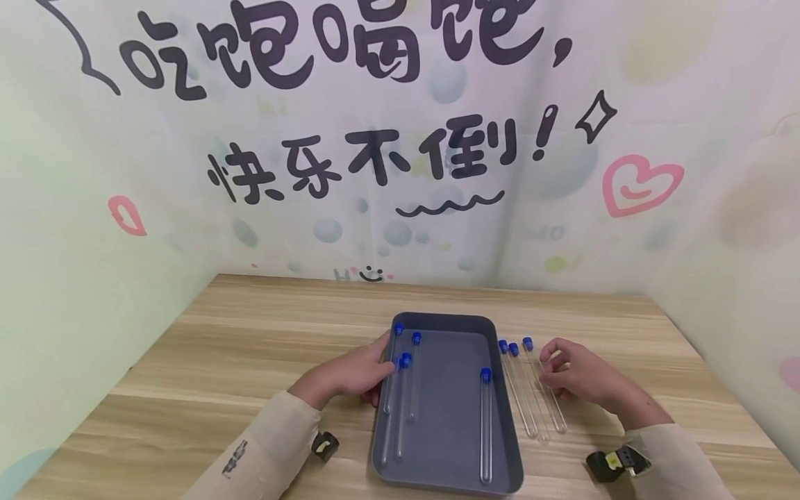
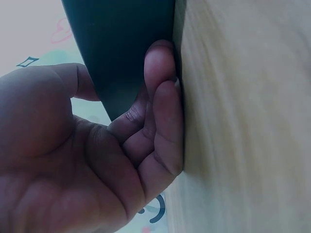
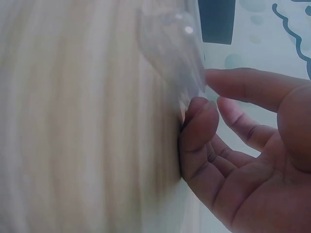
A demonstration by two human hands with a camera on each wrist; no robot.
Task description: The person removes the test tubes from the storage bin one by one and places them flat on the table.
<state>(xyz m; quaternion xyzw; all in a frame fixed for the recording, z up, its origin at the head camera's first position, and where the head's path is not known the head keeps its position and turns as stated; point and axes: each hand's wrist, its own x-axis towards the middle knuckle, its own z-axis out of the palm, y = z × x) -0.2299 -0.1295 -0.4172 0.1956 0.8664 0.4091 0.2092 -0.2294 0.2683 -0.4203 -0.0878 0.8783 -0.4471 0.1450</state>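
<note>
My left hand (image 1: 357, 375) grips the left wall of a dark grey tray (image 1: 446, 479), thumb over the rim and fingers curled against the outside. In the left wrist view those fingers lie low by the tabletop (image 2: 243, 121). Clear test tubes with blue caps lie in the tray, several on the left and one tube (image 1: 486, 430) on the right. My right hand (image 1: 578, 373) is beside the loose tubes right of the tray, fingertips close to the rightmost tube (image 1: 558, 410). The right wrist view shows a blurred clear tube (image 3: 177, 43) beyond my parted thumb and index finger.
The wood-grain table (image 1: 206, 361) carries the tray and the loose tubes. Behind it hangs a pale printed backdrop (image 1: 375, 229) with large dark lettering, and light walls rise on both sides. Black camera mounts (image 1: 325, 446) sit at both wrists.
</note>
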